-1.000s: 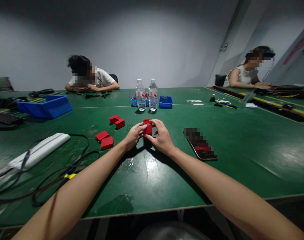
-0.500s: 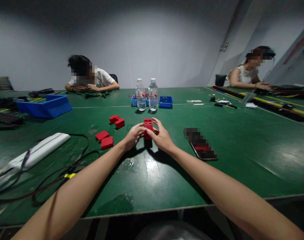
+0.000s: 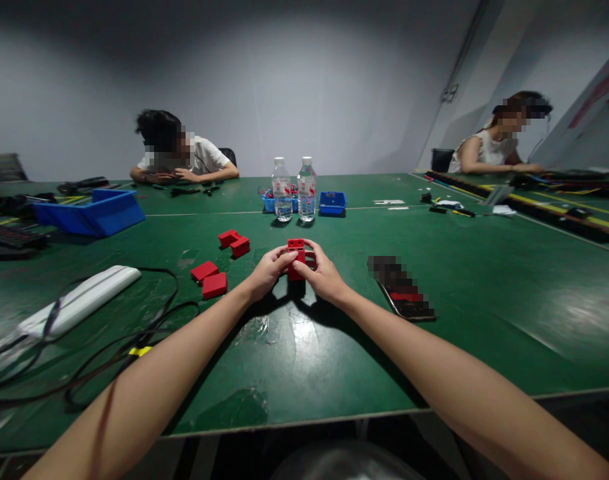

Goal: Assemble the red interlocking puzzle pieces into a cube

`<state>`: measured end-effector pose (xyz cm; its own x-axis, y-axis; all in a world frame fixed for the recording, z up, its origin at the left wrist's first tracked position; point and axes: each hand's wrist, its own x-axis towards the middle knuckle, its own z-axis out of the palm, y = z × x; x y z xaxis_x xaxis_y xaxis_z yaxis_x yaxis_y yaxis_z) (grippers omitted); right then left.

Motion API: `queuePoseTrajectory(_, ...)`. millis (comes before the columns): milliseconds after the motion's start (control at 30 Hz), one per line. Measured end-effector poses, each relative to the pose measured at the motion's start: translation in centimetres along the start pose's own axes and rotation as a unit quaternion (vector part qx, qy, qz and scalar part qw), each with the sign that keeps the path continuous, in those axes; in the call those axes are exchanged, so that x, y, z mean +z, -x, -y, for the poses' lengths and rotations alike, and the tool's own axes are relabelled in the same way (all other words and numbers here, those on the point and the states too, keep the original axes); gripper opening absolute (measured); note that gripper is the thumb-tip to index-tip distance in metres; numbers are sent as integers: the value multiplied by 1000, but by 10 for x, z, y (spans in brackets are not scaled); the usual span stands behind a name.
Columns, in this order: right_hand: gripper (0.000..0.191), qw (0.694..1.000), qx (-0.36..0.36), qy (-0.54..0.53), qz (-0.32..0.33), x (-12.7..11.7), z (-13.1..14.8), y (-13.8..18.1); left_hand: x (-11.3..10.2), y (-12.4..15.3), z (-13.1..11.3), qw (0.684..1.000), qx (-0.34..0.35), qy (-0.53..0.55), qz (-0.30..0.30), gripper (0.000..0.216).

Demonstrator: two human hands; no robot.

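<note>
Between my two hands stands a red block with small dark holes in its top, upright on the green table. My left hand is closed on its left side, the thumb laid across the near face. From the right, my right hand grips the same block, thumb on the front and fingers curving round behind. Whether the block is one piece or several stacked ones I cannot tell. Left of my hands lie more red blocks: a pair farther off and a pair nearer.
A phone lies to the right. On the left are a white power bank-like bar, black cables and a blue bin. Two water bottles stand ahead beside a small blue tray. Two people sit across the table.
My left thumb has moved up onto the block's near face. The block's top has tipped slightly and shows its holes differently. Both arms have stayed nearly still.
</note>
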<state>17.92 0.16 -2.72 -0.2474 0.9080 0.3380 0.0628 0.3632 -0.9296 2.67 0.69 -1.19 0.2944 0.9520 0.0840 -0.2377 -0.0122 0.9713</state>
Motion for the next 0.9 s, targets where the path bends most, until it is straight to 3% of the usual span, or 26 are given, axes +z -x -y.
queuePoseTrajectory(633, 65, 999, -29, -18, 14, 0, -4, -1, -5, -5, 5, 998, 45, -22, 42, 56)
queuePoseTrajectory(900, 66, 998, -42, 29, 30, -3, 2, 2, -4, -3, 0, 997, 36, -64, 8, 60)
